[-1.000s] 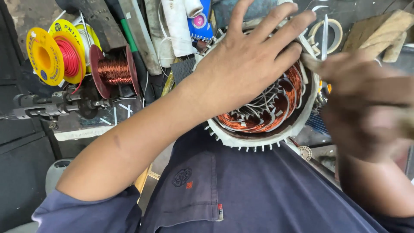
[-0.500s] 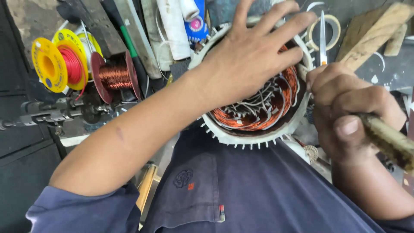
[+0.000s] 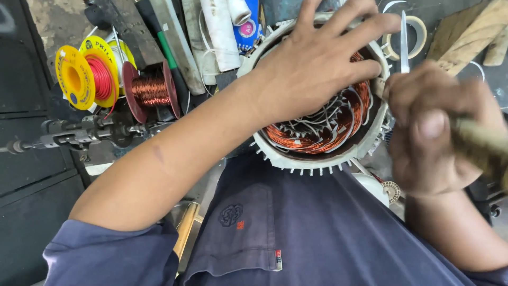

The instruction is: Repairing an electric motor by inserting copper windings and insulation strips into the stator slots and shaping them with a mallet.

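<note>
The left hand (image 3: 312,63) lies on the stator (image 3: 317,143), 2 wire spools (image 3: 121,82) to its left.

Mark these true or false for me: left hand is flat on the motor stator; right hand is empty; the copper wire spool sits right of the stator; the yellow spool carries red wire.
1. The left hand lies spread on the stator. True.
2. The right hand is empty. False: its grip is closed on a wooden-handled tool whose thin metal blade points up.
3. The copper wire spool sits right of the stator. False: it is to the left.
4. The yellow spool carries red wire. True.
</note>
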